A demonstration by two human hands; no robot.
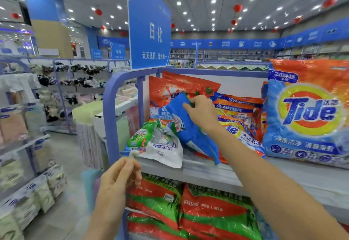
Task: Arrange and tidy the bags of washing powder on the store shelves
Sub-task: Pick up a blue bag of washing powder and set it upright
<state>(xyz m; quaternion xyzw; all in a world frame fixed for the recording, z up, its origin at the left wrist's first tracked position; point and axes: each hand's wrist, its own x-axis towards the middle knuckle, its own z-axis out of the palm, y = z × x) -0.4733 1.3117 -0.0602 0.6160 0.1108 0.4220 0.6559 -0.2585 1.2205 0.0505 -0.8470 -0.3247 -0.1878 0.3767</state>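
Observation:
My right hand (pixel 203 114) grips the top edge of a blue washing powder bag (pixel 186 126) that stands tilted on the top shelf (pixel 217 171). My left hand (pixel 120 173) pinches the front corner of a green and white bag (pixel 156 143) lying flat at the shelf's left end. Behind them orange bags (pixel 181 86) lean on the back panel, and a stack of orange and yellow bags (pixel 239 115) lies to the right. A large Tide bag (pixel 307 113) stands upright at the far right.
The lower shelf holds red and green bags (pixel 213 211) lying side by side. A blue sign (pixel 149 31) rises above the shelf's purple frame (pixel 110 107). Racks of textiles (pixel 28 126) fill the left; the aisle floor (pixel 64 164) runs between.

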